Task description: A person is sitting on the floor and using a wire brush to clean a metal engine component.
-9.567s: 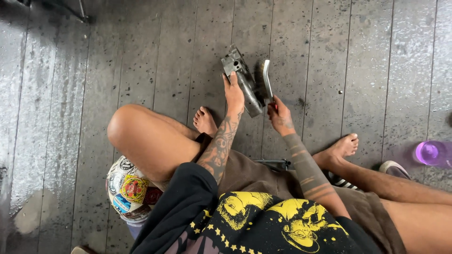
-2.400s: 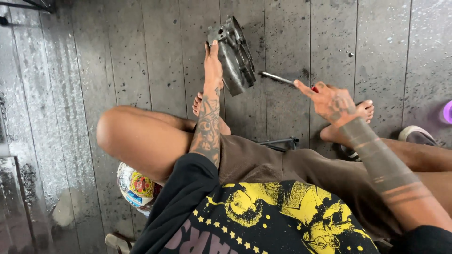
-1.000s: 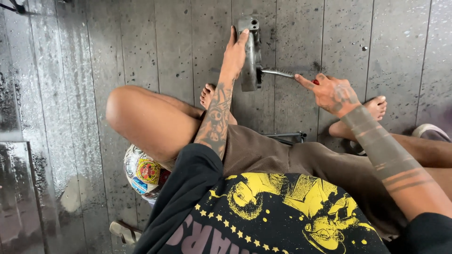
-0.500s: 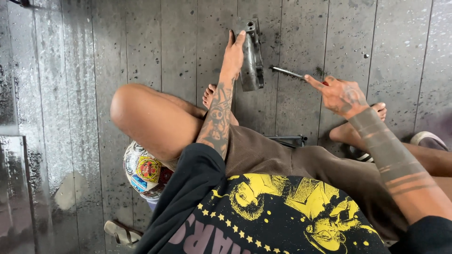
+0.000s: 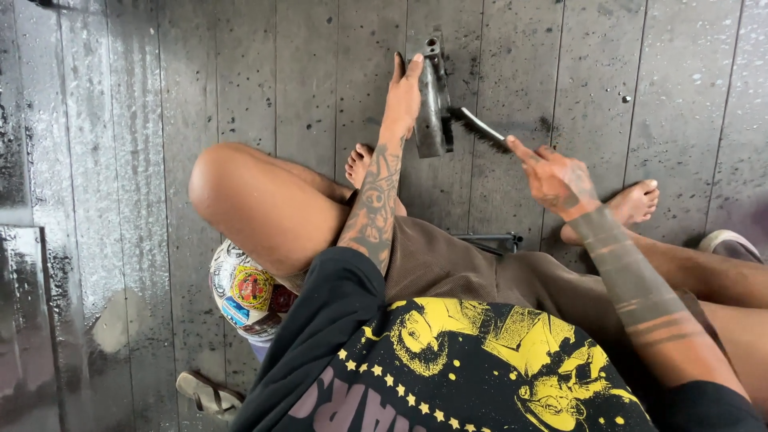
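left hand (image 5: 402, 94) steadies metal part (image 5: 433, 100) | right hand (image 5: 558, 174) fingers grip brush (image 5: 478, 126); sticker-covered ball (image 5: 244, 290), possibly helmet

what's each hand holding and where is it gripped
The left hand steadies a grey metal part standing on edge, fingers along its left side. The right hand holds a small brush by its handle end, bristles against the part.
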